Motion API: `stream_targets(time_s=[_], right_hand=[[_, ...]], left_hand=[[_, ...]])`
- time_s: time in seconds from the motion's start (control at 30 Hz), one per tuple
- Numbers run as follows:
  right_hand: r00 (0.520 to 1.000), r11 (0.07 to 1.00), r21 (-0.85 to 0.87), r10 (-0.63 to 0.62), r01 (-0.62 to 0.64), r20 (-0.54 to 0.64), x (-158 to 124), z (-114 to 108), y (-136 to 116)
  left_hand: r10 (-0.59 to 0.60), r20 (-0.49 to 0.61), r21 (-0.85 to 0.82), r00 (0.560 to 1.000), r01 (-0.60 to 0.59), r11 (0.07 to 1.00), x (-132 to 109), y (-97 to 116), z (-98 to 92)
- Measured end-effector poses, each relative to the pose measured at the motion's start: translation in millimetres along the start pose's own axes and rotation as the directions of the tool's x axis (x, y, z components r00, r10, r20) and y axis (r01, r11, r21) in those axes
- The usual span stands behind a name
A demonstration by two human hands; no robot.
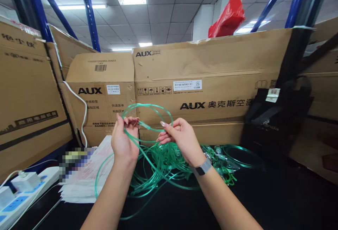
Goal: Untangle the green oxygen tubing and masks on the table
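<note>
A loop of clear green plastic tubing (150, 105) is held up between my two hands, over the black tabletop. My left hand (124, 140) is turned palm up, its fingers curled around the tubing near a pale connector sleeve (144, 125). On the other side of the loop, my right hand (185, 138) pinches the tubing between thumb and fingers; a watch is on that wrist. Below and behind both hands lies a tangled heap of the same green tubing (155, 170). Some strands hang from my left hand down past the forearm.
White plastic bags (87, 184) lie stacked on the left, near a power strip (29, 191) with plugs and cables. Large cardboard boxes (211, 64) wall off the back. A black bag (266, 124) stands at the right, by a coil of tubing (243, 149). A red bag (228, 15) hangs above.
</note>
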State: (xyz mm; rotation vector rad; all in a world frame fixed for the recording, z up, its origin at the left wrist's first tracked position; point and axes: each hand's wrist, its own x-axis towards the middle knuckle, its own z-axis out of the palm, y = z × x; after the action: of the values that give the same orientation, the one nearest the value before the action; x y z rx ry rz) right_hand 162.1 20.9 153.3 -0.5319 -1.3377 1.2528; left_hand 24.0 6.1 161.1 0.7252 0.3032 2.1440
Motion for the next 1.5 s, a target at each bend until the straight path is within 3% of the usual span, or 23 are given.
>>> stream_targets(time_s=[0.1, 0.17, 0.23, 0.37, 0.47, 0.53, 0.6, 0.7, 0.8, 0.87, 0.97, 1.07, 1.13, 1.2, 1.27, 1.4, 1.5], right_hand=[[0.981, 0.997, -0.025, 0.072, -0.068, 0.178, -2, 6, 7], [0.942, 0.992, -0.072, 0.120, -0.102, 0.315, -4, 8, 10], [0.913, 0.983, -0.148, 0.157, -0.107, 0.377, -7, 8, 11], [0.940, 0.907, -0.421, 0.157, -0.015, 0.304, -7, 2, 7], [0.985, 0.803, -0.578, -0.062, 0.146, 0.163, -5, -3, 3], [0.967, 0.739, -0.629, -0.243, 0.239, 0.082, -4, -3, 1], [0.951, 0.706, -0.649, -0.292, 0.284, 0.098, -6, -3, -1], [0.957, 0.695, -0.681, -0.039, 0.233, 0.287, -14, -3, -5], [0.871, 0.581, -0.783, 0.243, 0.222, 0.427, -21, -6, -9], [0.828, 0.480, -0.821, 0.289, 0.309, 0.480, -23, -9, -12], [0.849, 0.339, -0.826, 0.126, 0.450, 0.513, -22, -14, -16], [0.893, 0.162, -0.879, -0.134, 0.448, 0.431, -20, -18, -24], [0.881, 0.119, -0.890, -0.251, 0.439, 0.401, -20, -21, -30], [0.870, 0.149, -0.883, -0.303, 0.445, 0.388, -20, -22, -34], [0.892, 0.223, -0.887, -0.307, 0.405, 0.330, -21, -24, -36], [0.957, 0.453, -0.856, -0.253, 0.248, 0.143, -17, -24, -33], [0.967, 0.598, -0.763, -0.202, 0.248, 0.156, -15, -24, -32]], left_hand=[[0.086, -0.065, -0.001, 0.994, -0.087, 0.996, -5, -1, -0.4], [0.093, -0.086, 0.027, 0.992, -0.091, 0.996, -7, 0, -0.9], [0.064, -0.069, 0.060, 0.996, -0.060, 0.996, -7, 1, -1.3], [-0.001, 0.038, 0.123, 0.999, -0.004, 0.992, -7, 2, -0.6], [-0.028, 0.075, 0.151, 0.997, 0.016, 0.988, -7, 4, 0.6], [-0.045, 0.079, 0.155, 0.996, 0.032, 0.987, -7, 5, 0.8], [-0.021, 0.072, 0.145, 0.997, 0.010, 0.989, -6, 6, 0.2], [0.061, 0.043, 0.121, 0.997, -0.066, 0.990, -5, 8, -1.6], [0.094, 0.014, 0.094, 0.995, -0.095, 0.991, -4, 12, -3.3], [0.093, 0.011, 0.076, 0.996, -0.094, 0.993, -2, 16, -4.5], [0.084, 0.053, 0.058, 0.995, -0.087, 0.995, 2, 23, -6.5], [0.045, 0.122, 0.060, 0.992, -0.053, 0.997, 7, 28, -7.6], [0.009, 0.158, 0.072, 0.987, -0.020, 0.997, 9, 31, -7.5], [-0.018, 0.183, 0.079, 0.983, 0.003, 0.997, 9, 33, -6.8], [-0.030, 0.195, 0.076, 0.980, 0.016, 0.997, 8, 33, -6.0], [-0.052, 0.195, 0.087, 0.980, 0.035, 0.996, 6, 31, -4.4], [-0.049, 0.190, 0.145, 0.981, 0.021, 0.989, 5, 27, -3.0]])
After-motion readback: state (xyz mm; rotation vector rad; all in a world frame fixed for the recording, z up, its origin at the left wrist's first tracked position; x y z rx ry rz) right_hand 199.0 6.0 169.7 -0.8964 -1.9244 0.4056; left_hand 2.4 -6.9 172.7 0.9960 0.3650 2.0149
